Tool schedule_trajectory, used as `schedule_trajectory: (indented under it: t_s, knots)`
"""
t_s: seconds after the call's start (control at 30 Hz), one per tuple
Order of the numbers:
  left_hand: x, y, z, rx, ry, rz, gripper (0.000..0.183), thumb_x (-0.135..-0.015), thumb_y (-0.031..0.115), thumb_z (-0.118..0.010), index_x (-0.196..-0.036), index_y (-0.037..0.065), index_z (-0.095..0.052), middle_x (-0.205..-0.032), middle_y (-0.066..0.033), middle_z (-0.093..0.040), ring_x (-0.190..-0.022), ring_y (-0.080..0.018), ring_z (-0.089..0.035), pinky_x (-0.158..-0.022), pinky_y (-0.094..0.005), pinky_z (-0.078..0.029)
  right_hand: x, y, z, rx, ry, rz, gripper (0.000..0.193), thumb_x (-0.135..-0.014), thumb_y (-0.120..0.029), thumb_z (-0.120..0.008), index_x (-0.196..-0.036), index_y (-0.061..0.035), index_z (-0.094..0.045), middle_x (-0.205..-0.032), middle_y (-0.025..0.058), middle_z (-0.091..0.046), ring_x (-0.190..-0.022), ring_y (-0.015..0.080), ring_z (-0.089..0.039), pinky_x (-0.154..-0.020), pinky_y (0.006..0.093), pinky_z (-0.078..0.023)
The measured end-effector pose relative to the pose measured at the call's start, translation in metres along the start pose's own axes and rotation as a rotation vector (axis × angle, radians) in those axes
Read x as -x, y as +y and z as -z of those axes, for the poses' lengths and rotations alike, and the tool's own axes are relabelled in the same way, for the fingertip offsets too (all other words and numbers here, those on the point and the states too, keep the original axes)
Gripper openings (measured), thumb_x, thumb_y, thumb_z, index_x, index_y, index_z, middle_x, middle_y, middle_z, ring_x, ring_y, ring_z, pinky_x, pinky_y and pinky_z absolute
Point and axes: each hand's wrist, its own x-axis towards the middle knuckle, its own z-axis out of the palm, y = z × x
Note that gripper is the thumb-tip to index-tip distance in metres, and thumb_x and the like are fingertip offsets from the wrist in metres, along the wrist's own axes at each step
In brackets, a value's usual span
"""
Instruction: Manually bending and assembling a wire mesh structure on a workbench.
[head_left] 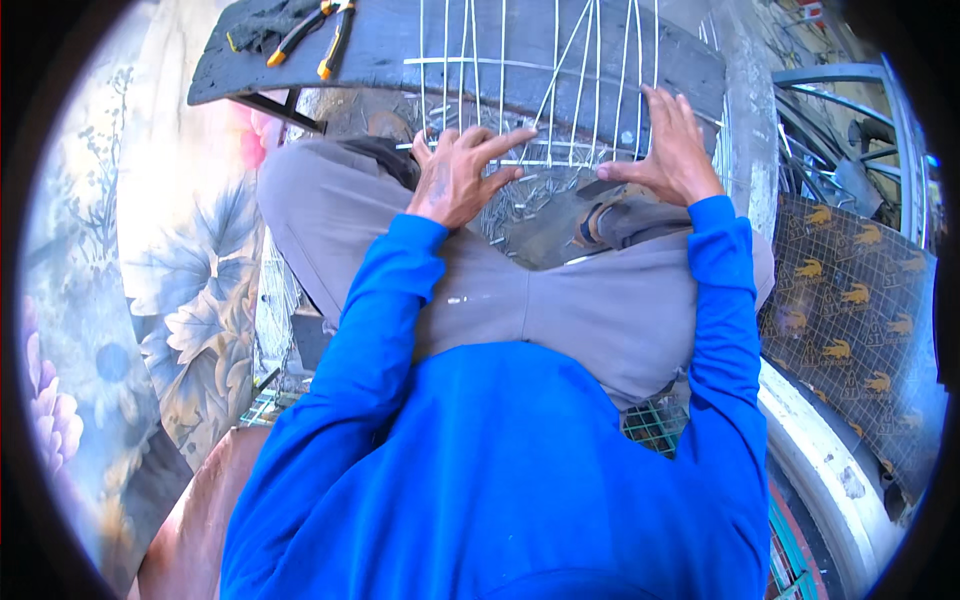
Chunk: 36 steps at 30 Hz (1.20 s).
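Note:
A grid of thin pale rods (504,60) lies on a dark, curved-looking bench (380,50) in front of me. Several rods run away from me, and one slants across its neighbours. A thin crosspiece (490,63) crosses them farther off; another crosspiece (545,163) lies at their near ends. My left hand (460,178) is over the near left corner of the grid, fingers spread and index finger pointing right. At the near right corner is my right hand (668,150), fingers apart and thumb toward the near crosspiece. Neither hand grips anything visible. Whether the fingertips touch the rods, I cannot tell.
Pliers (340,45) with orange-and-black handles rest at the bench's far left. Cut offcuts (515,210) litter the floor between my legs. A flower-printed sheet (190,290) hangs at left. On the right are a metal frame (906,150) and a dark printed sheet (835,300).

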Motion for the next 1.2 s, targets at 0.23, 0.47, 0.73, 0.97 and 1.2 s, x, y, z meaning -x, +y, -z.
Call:
schedule_trajectory:
  t_s: [0.23,0.47,0.73,0.97,1.2]
  knots:
    - [-0.029,0.006,0.03,-0.277,0.076,-0.046,0.034,-0.094,0.048,-0.074,-0.126,0.036,-0.076,-0.144,-0.005,-0.058,-0.137,-0.0368,-0.051,-0.117,-0.0737,-0.025,0.008,-0.005,-0.005,-0.001,-0.085,-0.037,0.147,-0.056,-0.08,-0.088,-0.166,-0.0062,-0.024,-0.17,0.0211,-0.028,-0.16,0.0455,-0.016,-0.124,0.0717,-0.023]
    - [-0.152,0.013,0.015,-0.009,0.034,0.087,0.046,-0.1,0.056,-0.064,-0.117,0.015,-0.077,-0.116,-0.017,-0.077,-0.113,-0.037,-0.072,-0.1,-0.0477,-0.055,0.008,-0.003,-0.015,-0.012,-0.069,-0.016,0.146,-0.056,-0.08,-0.088,-0.166,-0.007,-0.024,-0.171,0.0198,-0.028,-0.16,0.0454,-0.017,-0.123,0.0716,-0.024]
    - [-0.171,0.0,-0.011,0.069,0.096,0.095,0.047,-0.097,0.051,-0.061,-0.122,0.013,-0.073,-0.115,-0.0214,-0.077,-0.11,-0.0423,-0.072,-0.099,-0.0511,-0.055,0.007,-0.006,-0.01,0.017,-0.074,-0.055,0.144,-0.057,-0.079,-0.088,-0.166,-0.0089,-0.025,-0.171,0.0184,-0.028,-0.16,0.0437,-0.018,-0.123,0.0716,-0.024]
    - [-0.174,-0.01,-0.019,0.099,0.211,0.174,0.044,-0.096,0.044,-0.065,-0.121,0.009,-0.073,-0.116,-0.0211,-0.076,-0.109,-0.0427,-0.072,-0.1,-0.0508,-0.055,0.005,-0.005,-0.012,-0.007,-0.066,-0.053,0.143,-0.057,-0.076,-0.091,-0.166,-0.009,-0.027,-0.171,0.0181,-0.028,-0.161,0.0432,-0.017,-0.124,0.0718,-0.022]
    - [-0.179,-0.008,-0.009,0.244,0.184,0.116,0.046,-0.096,0.023,-0.055,-0.138,0.004,-0.056,-0.118,-0.0351,-0.069,-0.111,-0.0516,-0.066,-0.1,-0.0574,-0.053,0.006,-0.002,-0.011,-0.012,-0.058,-0.045,0.142,-0.057,-0.076,-0.091,-0.165,-0.0083,-0.028,-0.171,0.0199,-0.028,-0.16,0.0443,-0.018,-0.123,0.0732,-0.023]
